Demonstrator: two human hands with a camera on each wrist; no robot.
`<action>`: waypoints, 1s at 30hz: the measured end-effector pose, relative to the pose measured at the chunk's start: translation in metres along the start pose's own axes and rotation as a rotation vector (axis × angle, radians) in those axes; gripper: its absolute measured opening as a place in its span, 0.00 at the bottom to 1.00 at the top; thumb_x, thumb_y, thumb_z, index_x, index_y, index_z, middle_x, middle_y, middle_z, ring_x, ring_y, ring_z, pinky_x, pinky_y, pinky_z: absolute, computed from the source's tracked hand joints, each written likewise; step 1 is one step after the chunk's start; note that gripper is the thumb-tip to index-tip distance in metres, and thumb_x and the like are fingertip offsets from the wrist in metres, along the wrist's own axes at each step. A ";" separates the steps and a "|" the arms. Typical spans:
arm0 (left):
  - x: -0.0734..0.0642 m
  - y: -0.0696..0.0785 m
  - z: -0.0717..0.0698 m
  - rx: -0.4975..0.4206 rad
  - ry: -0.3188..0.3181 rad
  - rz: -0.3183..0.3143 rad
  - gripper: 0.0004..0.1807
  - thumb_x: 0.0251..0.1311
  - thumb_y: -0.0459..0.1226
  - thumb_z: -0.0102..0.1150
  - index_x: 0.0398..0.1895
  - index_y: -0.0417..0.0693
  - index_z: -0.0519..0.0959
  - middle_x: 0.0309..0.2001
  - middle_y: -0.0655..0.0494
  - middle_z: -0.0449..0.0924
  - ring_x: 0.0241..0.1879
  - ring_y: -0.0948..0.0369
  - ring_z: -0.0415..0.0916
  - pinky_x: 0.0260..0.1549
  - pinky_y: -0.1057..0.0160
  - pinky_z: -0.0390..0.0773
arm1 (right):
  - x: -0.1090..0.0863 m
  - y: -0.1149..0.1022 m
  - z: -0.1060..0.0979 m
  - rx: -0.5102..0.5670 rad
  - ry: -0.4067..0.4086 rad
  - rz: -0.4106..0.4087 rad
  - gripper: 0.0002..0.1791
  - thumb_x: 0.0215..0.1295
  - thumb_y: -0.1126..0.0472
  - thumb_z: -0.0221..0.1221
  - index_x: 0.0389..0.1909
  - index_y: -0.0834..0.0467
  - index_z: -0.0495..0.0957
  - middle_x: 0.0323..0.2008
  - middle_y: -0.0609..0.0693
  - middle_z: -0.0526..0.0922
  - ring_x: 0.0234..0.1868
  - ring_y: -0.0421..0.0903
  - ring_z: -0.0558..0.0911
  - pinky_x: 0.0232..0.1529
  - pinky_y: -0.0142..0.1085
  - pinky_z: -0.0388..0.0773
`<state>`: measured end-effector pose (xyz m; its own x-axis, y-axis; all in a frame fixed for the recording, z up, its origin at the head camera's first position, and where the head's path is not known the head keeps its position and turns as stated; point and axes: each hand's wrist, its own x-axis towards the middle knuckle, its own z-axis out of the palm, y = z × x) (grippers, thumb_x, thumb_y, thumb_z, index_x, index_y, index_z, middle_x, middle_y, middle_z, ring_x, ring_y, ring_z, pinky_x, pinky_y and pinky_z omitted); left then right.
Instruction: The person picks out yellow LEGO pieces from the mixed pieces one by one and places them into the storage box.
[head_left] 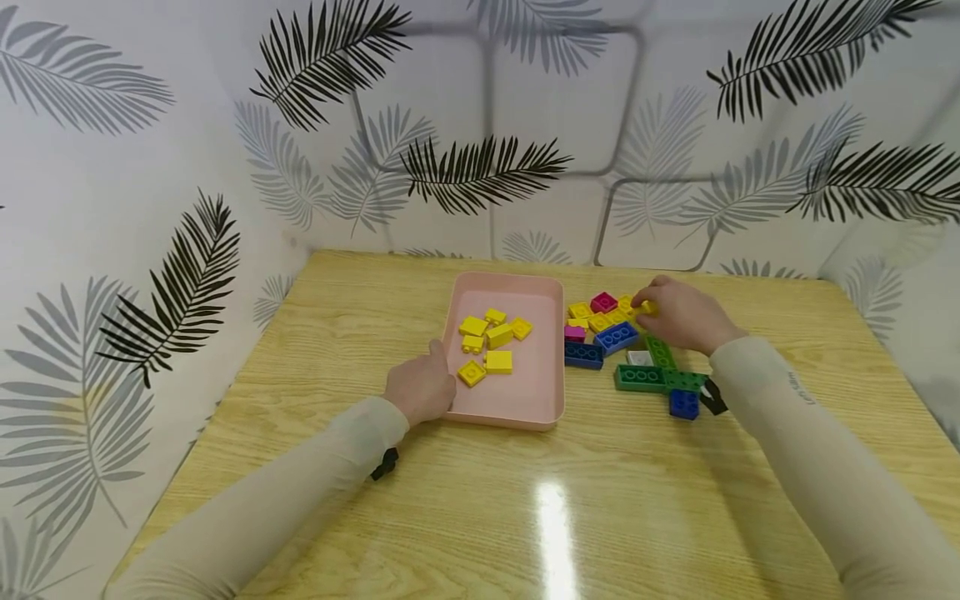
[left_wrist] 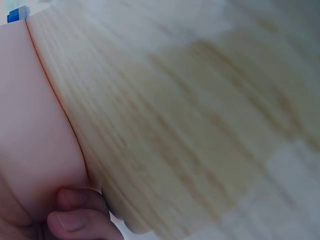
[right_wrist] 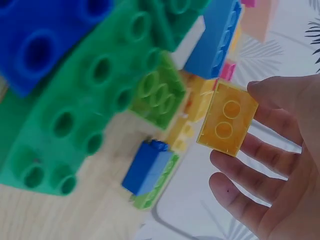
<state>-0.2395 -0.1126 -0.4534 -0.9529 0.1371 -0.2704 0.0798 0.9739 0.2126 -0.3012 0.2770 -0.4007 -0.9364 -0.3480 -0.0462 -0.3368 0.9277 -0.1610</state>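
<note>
My left hand [head_left: 422, 387] grips the near left edge of a shallow pink tray [head_left: 504, 422]. In the left wrist view, its curled fingertips [left_wrist: 75, 220] sit against the outer wall of the tray. Several yellow building bricks [head_left: 499, 362] lie spread inside the tray. On the right, my right hand [head_left: 682, 312] is over the far end of a brick pile. It pinches a yellow brick [right_wrist: 227, 117] between thumb and fingers, and the brick's hollow underside with two round tubes faces the right wrist camera.
Right of the tray lie more yellow bricks [head_left: 601, 323], a red brick [head_left: 603, 302], a magenta brick [head_left: 574, 334] and a blue brick [head_left: 617, 337]. A dark blue brick [head_left: 583, 355] lies by the tray's side. Nearer are green bricks [head_left: 640, 378] and a white brick [head_left: 639, 357]. A patterned wall [head_left: 540, 217] backs the table.
</note>
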 end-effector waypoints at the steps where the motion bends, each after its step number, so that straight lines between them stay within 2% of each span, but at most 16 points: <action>1: 0.000 0.000 0.000 -0.001 0.000 0.000 0.30 0.70 0.42 0.48 0.68 0.34 0.56 0.21 0.52 0.75 0.17 0.58 0.71 0.15 0.62 0.68 | 0.000 -0.002 -0.001 0.000 0.006 -0.004 0.18 0.70 0.55 0.60 0.56 0.59 0.81 0.54 0.61 0.78 0.43 0.55 0.81 0.48 0.56 0.80; 8: 0.000 0.000 0.001 0.010 0.002 0.003 0.27 0.70 0.42 0.49 0.65 0.35 0.58 0.20 0.52 0.75 0.17 0.58 0.71 0.15 0.62 0.68 | 0.000 -0.026 -0.008 0.019 0.021 -0.054 0.18 0.70 0.54 0.59 0.57 0.57 0.81 0.55 0.59 0.79 0.42 0.52 0.82 0.48 0.53 0.80; 14: 0.000 -0.001 0.001 0.008 0.012 0.011 0.29 0.70 0.41 0.49 0.67 0.33 0.57 0.20 0.53 0.75 0.16 0.58 0.71 0.14 0.63 0.68 | 0.005 -0.054 -0.012 0.013 0.058 -0.113 0.17 0.69 0.54 0.60 0.54 0.56 0.83 0.53 0.55 0.81 0.43 0.51 0.82 0.49 0.51 0.81; 18: 0.001 0.000 0.001 0.011 0.013 0.009 0.25 0.70 0.41 0.48 0.63 0.35 0.59 0.20 0.53 0.75 0.16 0.58 0.71 0.14 0.62 0.68 | 0.010 -0.072 -0.014 0.002 0.063 -0.144 0.17 0.68 0.54 0.61 0.54 0.55 0.83 0.51 0.53 0.82 0.40 0.48 0.82 0.45 0.47 0.82; 22: 0.000 0.001 0.000 0.009 0.008 0.002 0.26 0.70 0.42 0.48 0.64 0.35 0.58 0.20 0.53 0.75 0.17 0.58 0.71 0.15 0.62 0.68 | 0.015 -0.086 -0.013 -0.010 0.070 -0.166 0.16 0.68 0.54 0.61 0.54 0.53 0.83 0.50 0.51 0.81 0.36 0.45 0.81 0.41 0.44 0.82; 30: -0.001 0.002 -0.002 0.002 0.000 -0.004 0.25 0.71 0.42 0.46 0.64 0.35 0.58 0.21 0.52 0.75 0.17 0.58 0.71 0.15 0.62 0.68 | 0.026 -0.110 -0.009 -0.034 0.062 -0.218 0.15 0.67 0.52 0.62 0.52 0.51 0.84 0.51 0.50 0.82 0.43 0.47 0.83 0.46 0.44 0.82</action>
<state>-0.2394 -0.1115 -0.4509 -0.9534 0.1330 -0.2709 0.0764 0.9748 0.2097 -0.2898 0.1674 -0.3756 -0.8448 -0.5329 0.0471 -0.5343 0.8357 -0.1270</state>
